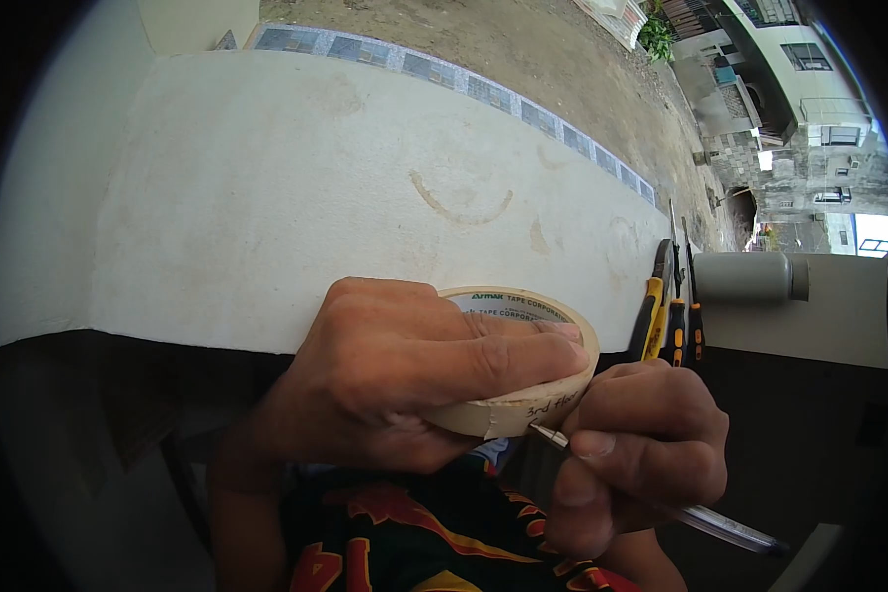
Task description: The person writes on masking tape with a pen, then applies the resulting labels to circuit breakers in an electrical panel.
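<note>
My left hand (pixel 395 360) is closed around a roll of cream masking tape (pixel 508 422), with fingers lying across its top and into its core. Printed lettering shows inside the core. Handwriting that reads "3rd floor" or similar runs along the outer face of the tape. In my right hand (pixel 651 444) a clear ballpoint pen (pixel 730 529) is pinched between thumb and fingers. The pen's metal tip points at the tape just below the writing, touching it or very close. Fingers of my right hand also lie close against the roll's right side.
A stained white ledge (pixel 266 197) spans the area beyond my hands, edged by blue-grey tiles (pixel 429 69). Pliers (pixel 651 311) with yellow-black handles and screwdrivers (pixel 678 331) lie at its right end. Beside them is a grey cylindrical container (pixel 745 276). Bare ground and buildings lie beyond.
</note>
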Demonstrator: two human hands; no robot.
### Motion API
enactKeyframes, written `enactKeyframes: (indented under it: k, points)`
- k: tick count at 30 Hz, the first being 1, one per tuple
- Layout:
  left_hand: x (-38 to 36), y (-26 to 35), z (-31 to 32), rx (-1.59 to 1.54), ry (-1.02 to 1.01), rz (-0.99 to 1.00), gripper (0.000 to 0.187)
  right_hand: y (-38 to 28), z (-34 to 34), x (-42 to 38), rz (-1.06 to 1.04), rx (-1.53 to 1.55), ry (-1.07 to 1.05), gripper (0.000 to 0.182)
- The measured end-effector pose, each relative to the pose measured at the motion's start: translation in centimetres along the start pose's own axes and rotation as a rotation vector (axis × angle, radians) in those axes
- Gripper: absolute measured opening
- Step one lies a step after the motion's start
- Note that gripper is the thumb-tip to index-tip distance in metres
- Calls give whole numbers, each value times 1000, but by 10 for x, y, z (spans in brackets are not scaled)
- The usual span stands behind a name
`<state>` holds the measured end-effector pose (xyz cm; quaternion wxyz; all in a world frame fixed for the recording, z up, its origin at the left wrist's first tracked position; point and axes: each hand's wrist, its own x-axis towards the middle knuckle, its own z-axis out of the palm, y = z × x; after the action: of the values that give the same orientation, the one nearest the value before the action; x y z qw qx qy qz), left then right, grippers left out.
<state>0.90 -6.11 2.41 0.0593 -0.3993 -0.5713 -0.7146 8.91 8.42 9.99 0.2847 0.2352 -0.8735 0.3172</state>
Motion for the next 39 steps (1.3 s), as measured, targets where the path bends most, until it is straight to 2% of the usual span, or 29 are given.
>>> enactKeyframes:
  k: [7, 13, 15, 36, 39]
  points:
    - [2, 2, 1, 11, 7, 14, 30, 0, -6, 0, 22, 53, -36, 16]
    - [1, 2, 1, 24, 1, 15, 31, 4, -9, -5, 88, 200, 22, 17]
    - [1, 2, 0, 35, -3, 20, 31, 7, -9, 5, 45, 279, -82, 18]
    - [0, 1, -1, 25, -15, 15, 32, -1, -8, 3, 26, 16, -62, 18]
    - [0, 0, 0, 17, -7, 18, 32, -1, -5, -2, 93, 168, -1, 19]
